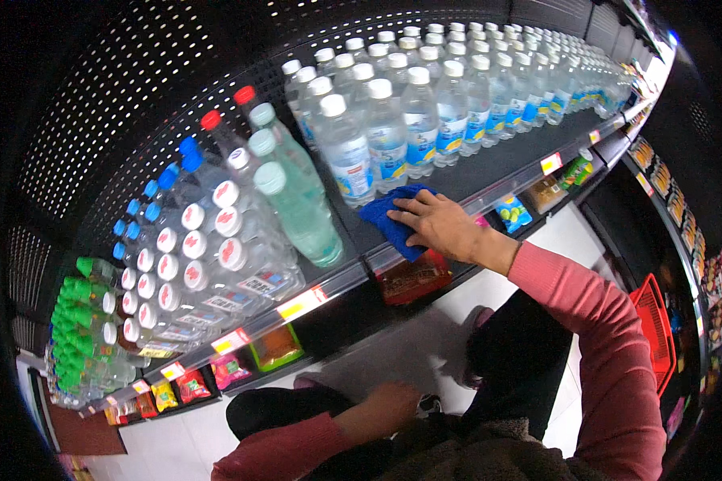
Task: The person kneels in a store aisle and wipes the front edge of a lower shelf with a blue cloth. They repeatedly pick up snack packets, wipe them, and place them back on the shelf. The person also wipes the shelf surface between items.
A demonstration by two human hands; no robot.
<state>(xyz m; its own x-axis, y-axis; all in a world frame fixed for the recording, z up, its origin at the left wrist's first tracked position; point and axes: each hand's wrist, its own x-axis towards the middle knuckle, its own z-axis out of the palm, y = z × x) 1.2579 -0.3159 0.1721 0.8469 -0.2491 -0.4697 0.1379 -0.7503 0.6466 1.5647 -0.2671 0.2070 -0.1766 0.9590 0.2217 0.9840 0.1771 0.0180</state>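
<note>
My right hand (pixel 436 223) presses a blue cloth (pixel 391 216) onto the front strip of a dark shelf (pixel 352 231), its fingers spread over the fabric. Just behind the cloth stand clear plastic bottles (pixel 391 144) with white caps and blue-and-yellow labels. To the left of it are pale green bottles (pixel 301 210) with light caps, one behind another. My left hand (pixel 388 412) is low between my knees, blurred, and its fingers cannot be made out.
White-capped bottles (pixel 234 264) and green-capped bottles (pixel 75 330) crowd the left. Price tags line the shelf lip (pixel 343 288). Small packets (pixel 192 385) sit on a lower shelf. A red plastic basket (pixel 653 337) stands at right, near another shelf rack (pixel 674 198).
</note>
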